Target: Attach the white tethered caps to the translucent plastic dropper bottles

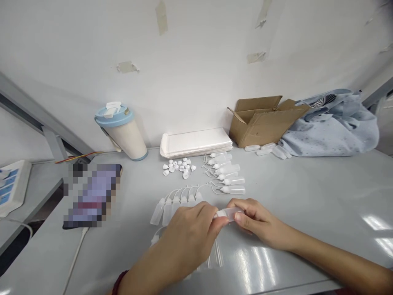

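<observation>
Between both hands lies a small translucent dropper bottle [231, 213], held roughly level above the grey table. My right hand [257, 221] pinches its body from the right. My left hand [193, 231] is closed around its white top end; the fingers hide what sits there. Just behind my left hand, a row of translucent bottles with thin strap-like tails [176, 200] lies on the table, partly covered by that hand. Farther back is a second column of similar bottles [231, 180]. Small white caps [176, 165] lie in a loose group to its left.
A stack of white cards or envelopes [196, 141] lies by the wall. Right of it are an open cardboard box [260, 127], several loose bottles [264, 149] and a light blue cloth bag [334, 127]. A tumbler [125, 133], a blurred phone [93, 194] and a power strip [14, 186] are left.
</observation>
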Demonstrator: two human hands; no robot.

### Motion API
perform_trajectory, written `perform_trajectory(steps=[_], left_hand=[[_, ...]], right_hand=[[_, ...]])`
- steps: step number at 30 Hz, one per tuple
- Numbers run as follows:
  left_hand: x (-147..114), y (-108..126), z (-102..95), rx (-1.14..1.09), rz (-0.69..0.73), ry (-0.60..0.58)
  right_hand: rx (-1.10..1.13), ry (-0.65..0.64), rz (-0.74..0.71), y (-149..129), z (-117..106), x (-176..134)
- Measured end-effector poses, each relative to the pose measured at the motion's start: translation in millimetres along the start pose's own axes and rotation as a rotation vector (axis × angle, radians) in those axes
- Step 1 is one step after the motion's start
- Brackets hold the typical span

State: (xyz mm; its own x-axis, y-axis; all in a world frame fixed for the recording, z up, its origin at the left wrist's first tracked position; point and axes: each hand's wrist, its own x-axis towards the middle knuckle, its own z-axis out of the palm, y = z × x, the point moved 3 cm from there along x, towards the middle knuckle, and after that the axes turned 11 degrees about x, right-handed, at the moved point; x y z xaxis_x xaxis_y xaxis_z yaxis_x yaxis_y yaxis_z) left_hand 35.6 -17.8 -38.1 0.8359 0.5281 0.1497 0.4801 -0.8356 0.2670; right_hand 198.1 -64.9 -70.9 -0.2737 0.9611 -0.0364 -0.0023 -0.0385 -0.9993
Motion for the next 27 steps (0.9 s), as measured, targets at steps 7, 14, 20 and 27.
perform_trajectory(steps=[7, 14, 20, 27], left_hand=[[10, -39, -14.7, 0.017, -0.166, 0.128], [10, -97, -9.6, 0.262, -0.234, 0.277], [18, -101, 1.9, 0.344, -0.114, 0.212], [26, -96, 6.3, 0.369, -0.114, 0.145]], right_hand=[[-0.223, 0.220, -0.110, -11, -15, 4], [-0.655, 0.435, -0.286, -14, -53, 10], [-0.822, 0.377, -0.367, -2, -61, 17], [-0.893, 0.346, -0.390, 3, -61, 19]])
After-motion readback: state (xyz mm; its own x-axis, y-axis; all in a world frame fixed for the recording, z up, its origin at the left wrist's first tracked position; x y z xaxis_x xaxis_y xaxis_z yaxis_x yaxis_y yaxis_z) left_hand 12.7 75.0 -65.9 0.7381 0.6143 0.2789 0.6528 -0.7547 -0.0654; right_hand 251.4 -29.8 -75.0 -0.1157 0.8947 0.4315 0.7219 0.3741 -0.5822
